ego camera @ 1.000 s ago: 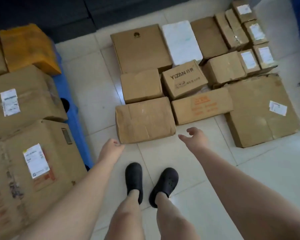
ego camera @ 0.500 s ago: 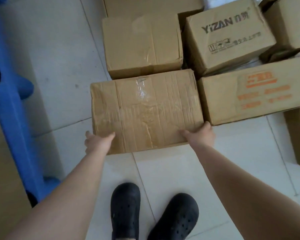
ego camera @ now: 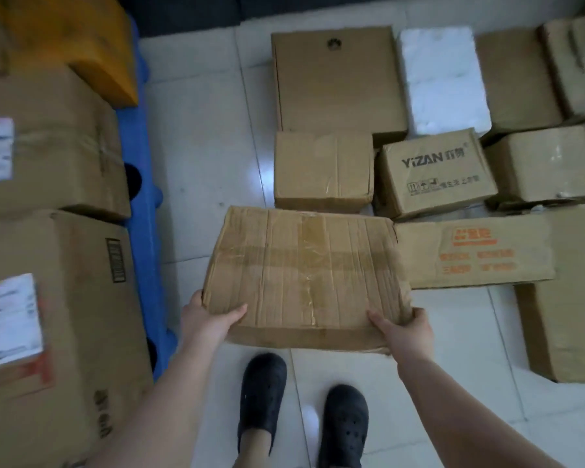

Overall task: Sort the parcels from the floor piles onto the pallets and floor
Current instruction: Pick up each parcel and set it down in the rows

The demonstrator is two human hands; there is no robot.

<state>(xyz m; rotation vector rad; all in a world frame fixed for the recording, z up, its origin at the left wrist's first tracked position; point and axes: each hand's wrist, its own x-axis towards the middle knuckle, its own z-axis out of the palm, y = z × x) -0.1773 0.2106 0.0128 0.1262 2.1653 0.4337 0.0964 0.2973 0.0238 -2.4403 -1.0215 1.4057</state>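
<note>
The taped box (ego camera: 304,275) is held above the floor (ego camera: 200,136), in front of the person's black shoes (ego camera: 262,396). It is a flat brown cardboard box, wrinkled on top, with a cross of clear tape that shines a little. The left hand (ego camera: 206,319) grips its near left corner, thumb lying on the top face and the other fingers hidden under the edge. The right hand (ego camera: 402,327) grips the near right corner in the same way.

The floor is made of large pale tiles, smooth and glossy, with thin dark joints. Beyond the held box, other parcels lie on it close together: a small plain box (ego camera: 323,170), a box with black print (ego camera: 436,173) just beside it, a long flat box with orange print (ego camera: 477,255) that touches the right edge of the held one, a wide flat carton (ego camera: 338,79) further back, and a white foam block (ego camera: 443,79) with a rough surface.

At the left stands a blue plastic pallet (ego camera: 139,231). It carries large brown boxes with white labels (ego camera: 48,315) and a yellow parcel (ego camera: 81,42) at its far end.
</note>
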